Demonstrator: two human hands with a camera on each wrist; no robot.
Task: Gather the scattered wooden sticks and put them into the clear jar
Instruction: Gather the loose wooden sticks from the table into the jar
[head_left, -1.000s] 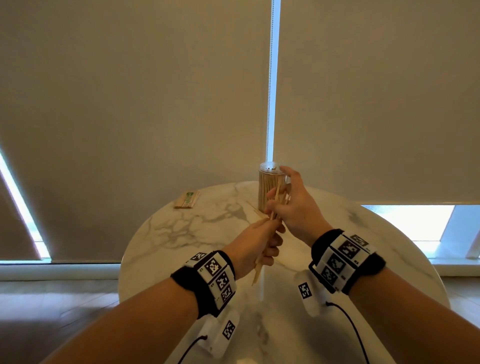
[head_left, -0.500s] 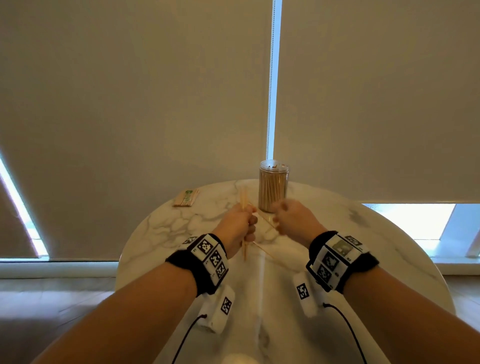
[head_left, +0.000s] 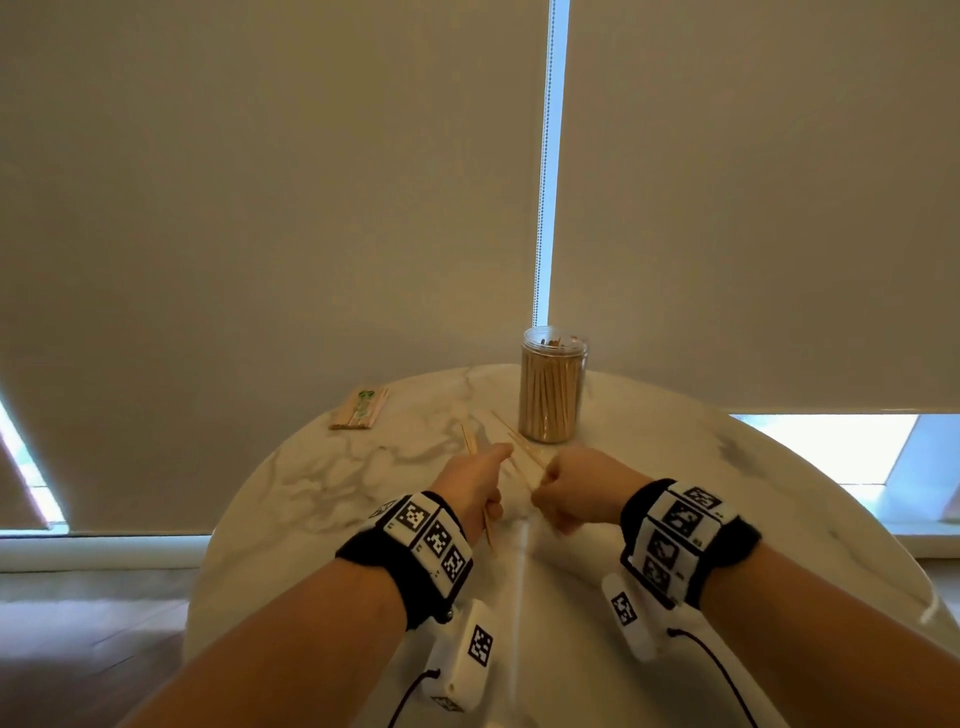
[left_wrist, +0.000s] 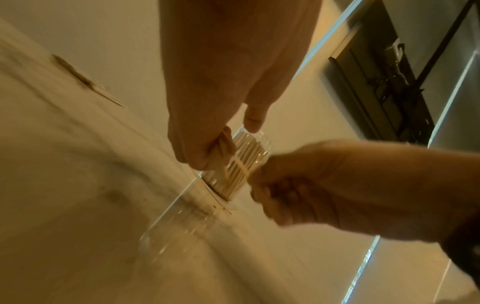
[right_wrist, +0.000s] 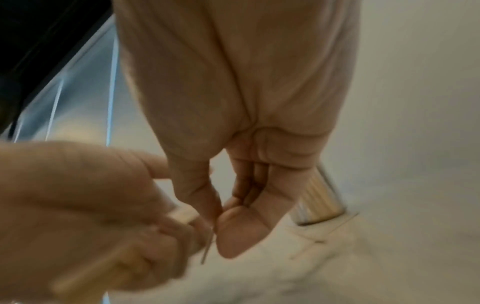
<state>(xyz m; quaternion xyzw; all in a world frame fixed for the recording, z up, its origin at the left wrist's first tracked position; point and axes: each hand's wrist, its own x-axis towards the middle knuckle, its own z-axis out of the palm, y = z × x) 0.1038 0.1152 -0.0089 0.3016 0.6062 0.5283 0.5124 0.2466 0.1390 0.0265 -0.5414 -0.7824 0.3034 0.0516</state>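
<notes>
The clear jar (head_left: 553, 387) stands upright at the table's far edge, packed with wooden sticks. My left hand (head_left: 480, 475) grips a small bundle of sticks (head_left: 470, 441); their ends poke out above and below the fist. Just right of it, my right hand (head_left: 558, 486) is low over the table, its thumb and forefinger pinching a thin stick (right_wrist: 207, 246). A few loose sticks (head_left: 519, 447) lie slanted on the marble between my hands and the jar. In the left wrist view the jar (left_wrist: 249, 156) sits right behind my left hand (left_wrist: 205, 148).
The table (head_left: 311, 493) is round white marble, with its rim close on every side. A flat packet of sticks with a green label (head_left: 359, 409) lies at the far left. Closed blinds hang right behind the jar.
My right hand has come down from the jar's mouth to the tabletop and now pinches a stick. My left hand has shifted forward and left, still holding its bundle.
</notes>
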